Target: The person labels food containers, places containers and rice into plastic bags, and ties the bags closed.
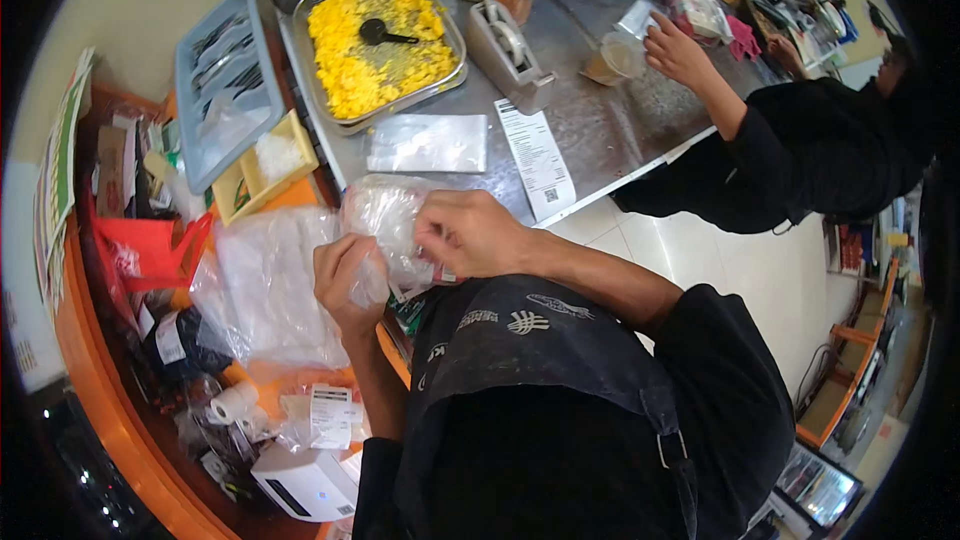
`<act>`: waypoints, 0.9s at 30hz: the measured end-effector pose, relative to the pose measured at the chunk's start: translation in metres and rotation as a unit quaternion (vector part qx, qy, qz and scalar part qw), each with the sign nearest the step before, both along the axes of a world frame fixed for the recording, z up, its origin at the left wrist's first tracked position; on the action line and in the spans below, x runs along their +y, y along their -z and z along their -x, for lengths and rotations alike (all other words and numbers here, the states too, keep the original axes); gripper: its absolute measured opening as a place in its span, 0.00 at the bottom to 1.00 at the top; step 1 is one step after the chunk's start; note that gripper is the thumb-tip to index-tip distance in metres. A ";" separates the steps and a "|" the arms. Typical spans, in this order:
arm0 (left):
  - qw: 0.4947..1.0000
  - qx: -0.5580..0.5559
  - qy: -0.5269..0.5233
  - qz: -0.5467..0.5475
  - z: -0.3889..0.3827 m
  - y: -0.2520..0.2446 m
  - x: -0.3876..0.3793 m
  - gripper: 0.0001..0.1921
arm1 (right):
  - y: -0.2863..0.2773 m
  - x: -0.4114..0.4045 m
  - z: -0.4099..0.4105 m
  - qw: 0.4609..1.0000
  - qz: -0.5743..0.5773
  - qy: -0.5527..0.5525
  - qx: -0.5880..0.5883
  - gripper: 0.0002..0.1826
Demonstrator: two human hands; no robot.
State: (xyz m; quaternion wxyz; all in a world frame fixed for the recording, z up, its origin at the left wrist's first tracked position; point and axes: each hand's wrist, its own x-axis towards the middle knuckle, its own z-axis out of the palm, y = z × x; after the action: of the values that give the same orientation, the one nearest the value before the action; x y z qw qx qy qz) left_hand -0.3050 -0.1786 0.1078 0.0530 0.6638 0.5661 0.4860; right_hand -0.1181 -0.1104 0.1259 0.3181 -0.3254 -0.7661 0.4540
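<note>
My left hand [350, 281] has its fingers curled around a bunched piece of clear plastic, seemingly a thin bag [369, 283]. Just right of it, my right hand [466, 234] is bent over a pack of clear plastic bags [386, 214] at the counter's edge; its fingertips are curled and partly hidden, so its hold cannot be told. Flat on the metal counter above the hands lies a stack of clear plastic sleeves [427, 143]. To its right, a long printed paper slip [534, 157] reaches the counter's front edge.
A metal tray [352, 118] of yellow food with a black scoop, a tape dispenser [510, 60] and lidded tubs stand on the counter. A co-worker's hand [675, 52] is near a plastic cup [616, 60]. Left are a cutlery tray [274, 82], large plastic bags [277, 285] and a white printer [304, 484].
</note>
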 end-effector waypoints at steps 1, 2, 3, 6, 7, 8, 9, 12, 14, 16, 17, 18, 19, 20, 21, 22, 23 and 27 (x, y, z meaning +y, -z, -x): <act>1.000 0.016 -0.001 0.011 -0.001 -0.004 0.001 0.12 | -0.005 0.004 0.004 0.993 -0.116 -0.006 -0.015 0.04; 0.999 0.032 -0.004 0.022 -0.003 -0.010 -0.001 0.12 | -0.012 0.005 0.008 0.973 -0.228 -0.014 -0.031 0.05; 0.998 0.050 -0.008 0.025 -0.004 -0.012 0.000 0.12 | -0.019 0.006 0.012 0.965 -0.246 -0.057 -0.077 0.06; 0.998 0.056 -0.014 0.026 -0.007 -0.009 0.000 0.12 | -0.016 0.008 0.028 0.916 -0.278 -0.152 -0.247 0.07; 0.998 0.055 -0.007 0.023 -0.006 -0.011 0.000 0.12 | -0.013 0.008 0.032 0.916 -0.278 -0.145 -0.250 0.07; 0.997 0.059 -0.005 0.040 -0.005 -0.013 -0.002 0.14 | -0.009 0.006 0.036 0.912 -0.288 -0.145 -0.254 0.08; 0.996 0.063 -0.003 0.057 -0.005 -0.014 -0.002 0.15 | -0.006 0.006 0.038 0.907 -0.297 -0.146 -0.259 0.09; 0.994 0.081 -0.031 0.072 -0.008 -0.015 -0.004 0.15 | 0.000 0.005 0.040 0.909 -0.311 -0.140 -0.240 0.08; 0.996 0.050 -0.037 0.061 -0.009 -0.009 -0.005 0.15 | 0.003 0.009 0.038 0.923 -0.285 -0.159 -0.204 0.08; 0.997 0.024 -0.046 0.050 -0.011 -0.006 -0.005 0.15 | 0.006 0.018 0.034 0.935 -0.260 -0.180 -0.163 0.08; 0.998 0.002 -0.039 0.058 -0.010 -0.005 -0.005 0.14 | 0.007 0.021 0.031 0.927 -0.268 -0.212 -0.153 0.08; 0.997 -0.019 -0.031 0.066 -0.011 -0.005 -0.004 0.14 | 0.009 0.024 0.030 0.918 -0.277 -0.243 -0.143 0.08; 0.997 -0.017 -0.034 0.067 -0.012 -0.003 -0.004 0.14 | 0.010 0.025 0.030 0.919 -0.277 -0.245 -0.139 0.08; 0.996 -0.036 -0.048 0.068 -0.016 0.000 -0.002 0.14 | 0.011 0.028 0.029 0.924 -0.270 -0.247 -0.113 0.08; 0.994 -0.056 -0.059 0.068 -0.019 0.001 0.000 0.15 | 0.010 0.030 0.026 0.929 -0.262 -0.247 -0.088 0.09; 0.995 -0.056 -0.056 0.068 -0.018 0.000 0.000 0.15 | 0.008 0.030 0.024 0.929 -0.263 -0.243 -0.089 0.09; 0.994 -0.057 -0.063 0.071 -0.014 0.000 -0.003 0.14 | 0.002 0.033 0.022 0.932 -0.228 -0.255 -0.119 0.08; 0.978 -0.141 -0.106 0.111 -0.005 -0.008 -0.019 0.12 | -0.023 0.065 -0.027 0.990 -0.074 -0.118 -0.010 0.06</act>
State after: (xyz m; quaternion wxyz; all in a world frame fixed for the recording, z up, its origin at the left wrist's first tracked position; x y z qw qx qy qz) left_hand -0.2999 -0.1980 0.1157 0.1544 0.5148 0.6703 0.5116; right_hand -0.0907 -0.0454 0.1493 0.2776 -0.2125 -0.8336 0.4277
